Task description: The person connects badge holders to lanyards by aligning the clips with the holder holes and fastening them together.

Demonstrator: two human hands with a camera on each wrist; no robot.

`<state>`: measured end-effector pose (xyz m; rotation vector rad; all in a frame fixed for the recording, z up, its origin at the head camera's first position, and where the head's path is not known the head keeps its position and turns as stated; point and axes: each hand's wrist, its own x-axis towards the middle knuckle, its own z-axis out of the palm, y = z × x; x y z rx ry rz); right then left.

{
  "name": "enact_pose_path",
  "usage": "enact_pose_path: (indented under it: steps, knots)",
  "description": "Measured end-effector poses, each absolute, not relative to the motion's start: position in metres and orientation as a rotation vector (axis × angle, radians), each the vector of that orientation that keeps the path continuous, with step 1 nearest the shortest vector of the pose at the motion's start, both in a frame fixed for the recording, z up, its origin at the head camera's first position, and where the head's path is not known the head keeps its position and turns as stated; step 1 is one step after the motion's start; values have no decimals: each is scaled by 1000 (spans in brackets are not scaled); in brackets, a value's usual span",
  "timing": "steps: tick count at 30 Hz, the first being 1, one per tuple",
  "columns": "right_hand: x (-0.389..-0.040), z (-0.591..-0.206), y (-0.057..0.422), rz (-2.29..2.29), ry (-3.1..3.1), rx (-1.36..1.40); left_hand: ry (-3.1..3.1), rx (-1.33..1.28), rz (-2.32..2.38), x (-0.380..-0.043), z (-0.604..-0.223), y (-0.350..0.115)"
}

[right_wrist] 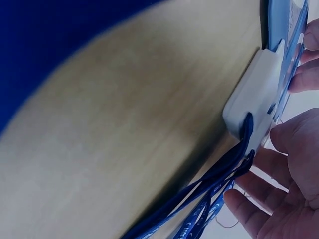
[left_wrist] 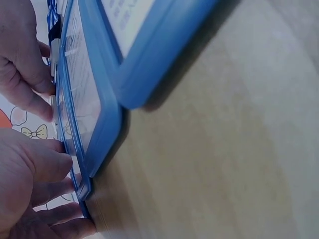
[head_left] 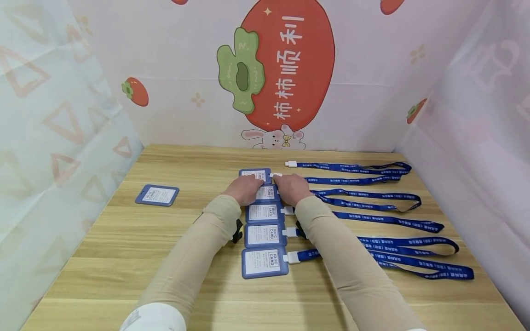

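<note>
A column of blue-framed card holders lies down the middle of the table, each with a white insert. At its far end my left hand (head_left: 244,189) grips the top card holder (head_left: 250,173), thumb and fingers at its edge, as the left wrist view shows. Beside it my right hand (head_left: 293,188) pinches the white clip (head_left: 276,174) of a blue lanyard (head_left: 352,180), right at that holder's edge. Nearer to me, the lower holders, such as the front card holder (head_left: 252,264), have white clips (head_left: 292,257) with lanyards at their right ends.
Off to the left lies a single card holder (head_left: 157,195) with no lanyard on it. A loose lanyard (head_left: 352,167) with a white clip stretches along the back right. Several more lanyards fan out to the right, partly under my right forearm. Printed cloth walls (head_left: 186,115) enclose the table (head_left: 186,285).
</note>
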<state>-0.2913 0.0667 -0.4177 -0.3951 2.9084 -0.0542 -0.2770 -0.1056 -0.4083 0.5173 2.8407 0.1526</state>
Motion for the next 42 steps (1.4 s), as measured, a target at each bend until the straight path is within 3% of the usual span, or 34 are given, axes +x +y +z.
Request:
enact_pose_path:
  steps: [12, 24, 42]
  knots:
    - [-290, -414, 61, -453, 2828, -46, 2842, 530, 157, -281, -411, -104]
    - [-287, -417, 61, -207, 2871, -273, 2835, 533, 157, -279, -412, -107]
    - [-293, -415, 67, -135, 2875, -369, 2856, 539, 134, -278, -413, -108]
